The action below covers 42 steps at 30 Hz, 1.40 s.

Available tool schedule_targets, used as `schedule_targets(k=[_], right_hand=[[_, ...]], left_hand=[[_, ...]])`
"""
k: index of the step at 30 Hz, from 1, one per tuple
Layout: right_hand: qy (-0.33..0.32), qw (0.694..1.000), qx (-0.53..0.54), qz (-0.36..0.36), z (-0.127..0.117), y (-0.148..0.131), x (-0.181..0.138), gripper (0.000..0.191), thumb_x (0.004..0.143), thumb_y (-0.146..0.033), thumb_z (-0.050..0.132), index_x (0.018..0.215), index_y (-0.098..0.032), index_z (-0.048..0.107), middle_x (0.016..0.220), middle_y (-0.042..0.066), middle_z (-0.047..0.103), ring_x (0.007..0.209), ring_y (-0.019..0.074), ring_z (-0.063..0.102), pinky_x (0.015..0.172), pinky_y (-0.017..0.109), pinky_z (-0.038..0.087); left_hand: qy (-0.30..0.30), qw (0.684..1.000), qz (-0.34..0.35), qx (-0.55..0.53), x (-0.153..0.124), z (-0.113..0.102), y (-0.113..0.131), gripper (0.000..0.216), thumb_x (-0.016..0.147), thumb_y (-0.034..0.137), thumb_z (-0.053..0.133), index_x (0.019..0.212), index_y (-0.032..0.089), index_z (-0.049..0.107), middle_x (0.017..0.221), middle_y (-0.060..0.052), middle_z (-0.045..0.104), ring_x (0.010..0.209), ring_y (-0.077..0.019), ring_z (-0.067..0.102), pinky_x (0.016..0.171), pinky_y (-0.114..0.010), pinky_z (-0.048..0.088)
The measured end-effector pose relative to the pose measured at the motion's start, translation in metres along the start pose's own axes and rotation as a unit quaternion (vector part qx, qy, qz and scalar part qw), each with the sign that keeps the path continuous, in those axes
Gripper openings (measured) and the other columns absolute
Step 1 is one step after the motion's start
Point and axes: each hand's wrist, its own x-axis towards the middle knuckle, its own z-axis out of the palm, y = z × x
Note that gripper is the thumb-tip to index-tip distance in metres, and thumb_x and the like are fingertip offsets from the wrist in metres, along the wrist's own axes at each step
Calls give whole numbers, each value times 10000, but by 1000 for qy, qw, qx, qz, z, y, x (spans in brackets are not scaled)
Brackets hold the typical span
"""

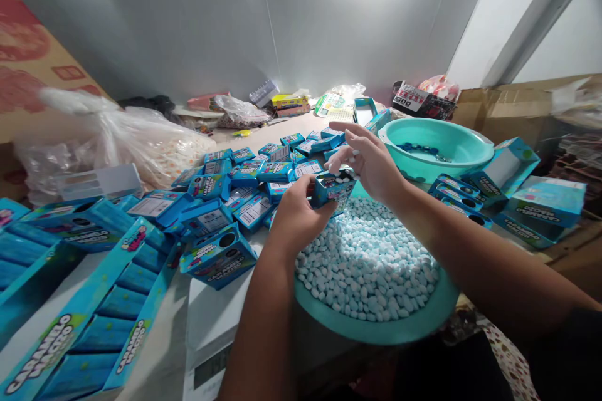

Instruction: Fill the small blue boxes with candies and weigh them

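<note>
My left hand (pixel 297 216) is wrapped round a small blue candy box (pixel 333 194), its top open and pale candies showing at the opening. Just above that opening, my right hand (pixel 364 160) has curled fingers with a few pale candies (pixel 336 167) in them. Both hands are over a turquoise basin (pixel 376 331) heaped with light blue and white candies (pixel 371 263). To the left, a white digital scale (pixel 214 319) carries a blue box (pixel 219 258) at its far end. Many more blue boxes (pixel 249 172) lie piled beyond it.
Display cartons (pixel 84 307) with rows of blue boxes stand at the left, near a clear bag of candies (pixel 160 144). At the right are a second turquoise basin (pixel 437 163) with dark blue pieces, blue cartons (pixel 545 200) and a cardboard box (pixel 508 113). A grey wall (pixel 202 19) rises behind.
</note>
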Motion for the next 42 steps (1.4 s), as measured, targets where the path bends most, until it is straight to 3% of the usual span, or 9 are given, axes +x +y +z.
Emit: schedule_targets(k=[10,16,24,28,32,37,42], right_hand=[[-10,1000,-16,0,-3,4,0,527,901,-633,521,1251,-268,671,817,39,730,954,236,709,908,401,502],[-70,997,-15,1,1,4,3,698,858,-862,399,837,-252,739,959,66,762,1082,252,674,994,426,467],[-98,995,-27,12,-1,12,6,840,829,-937,274,858,-290,808,1124,53,764,1232,259,617,1085,437,414],[-114,992,-56,-5,-3,15,5,845,853,-922,235,894,-321,827,1341,14,691,1357,267,527,1193,459,294],[-117,986,-113,-24,-3,11,1,764,892,-876,284,962,-342,826,1391,-2,660,1416,282,465,1237,493,197],[-96,987,-107,-65,-2,7,2,645,946,-779,376,970,-303,811,1278,29,712,1289,263,570,1177,473,322],[-41,979,-192,-51,-9,14,9,413,848,-614,681,967,-234,787,1038,78,753,978,236,666,904,406,505]], left_hand=[[39,999,-5,-4,1,0,0,320,759,282,763,1040,195,638,982,-54,736,926,-225,708,819,-343,563],[56,998,-20,14,2,0,1,330,745,264,764,1046,193,648,977,-60,738,930,-232,705,821,-360,564],[65,998,-19,4,2,1,1,309,747,266,763,1024,191,648,963,-51,732,912,-216,699,797,-338,564],[62,998,-17,-12,2,0,0,363,748,284,773,1074,195,640,989,-53,730,931,-224,706,794,-336,570],[76,997,-24,-5,4,0,-1,371,725,256,776,1065,193,640,987,-53,734,922,-227,706,803,-342,568],[81,996,-23,-3,4,0,1,309,734,259,763,1012,194,644,945,-36,731,891,-213,703,782,-324,563],[95,995,-24,5,1,-2,4,344,740,279,767,1047,183,644,961,-49,722,883,-208,695,755,-306,558]])
